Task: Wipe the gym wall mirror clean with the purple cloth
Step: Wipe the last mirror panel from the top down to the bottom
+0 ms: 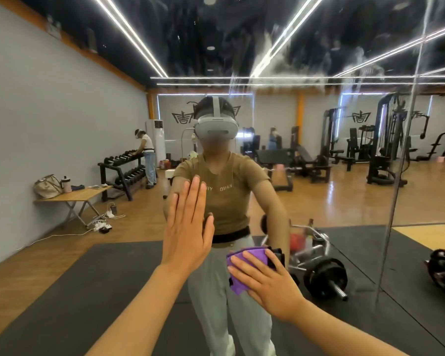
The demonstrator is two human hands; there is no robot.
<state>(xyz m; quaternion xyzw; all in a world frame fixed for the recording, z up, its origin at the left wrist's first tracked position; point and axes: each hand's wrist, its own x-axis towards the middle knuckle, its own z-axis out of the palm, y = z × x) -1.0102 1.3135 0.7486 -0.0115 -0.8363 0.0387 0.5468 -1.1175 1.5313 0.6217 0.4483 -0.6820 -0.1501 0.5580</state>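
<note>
The gym wall mirror (pixel 306 60) fills the whole view, with whitish smears and streaks across its upper right part. My left hand (pixel 188 229) lies flat against the glass at centre, fingers straight and pointing up. My right hand (pixel 265 281) presses the folded purple cloth (pixel 244 263) flat onto the mirror lower down, to the right of centre, fingers spread over it. The cloth shows above and to the left of the fingers. My own reflection stands behind both hands.
A vertical seam (pixel 401 160) between mirror panels runs down the right side. Reflected in the glass are a barbell with plates (pixel 324 276) on black mats, weight machines, a dumbbell rack, a folding table with bags, and another person at the far left.
</note>
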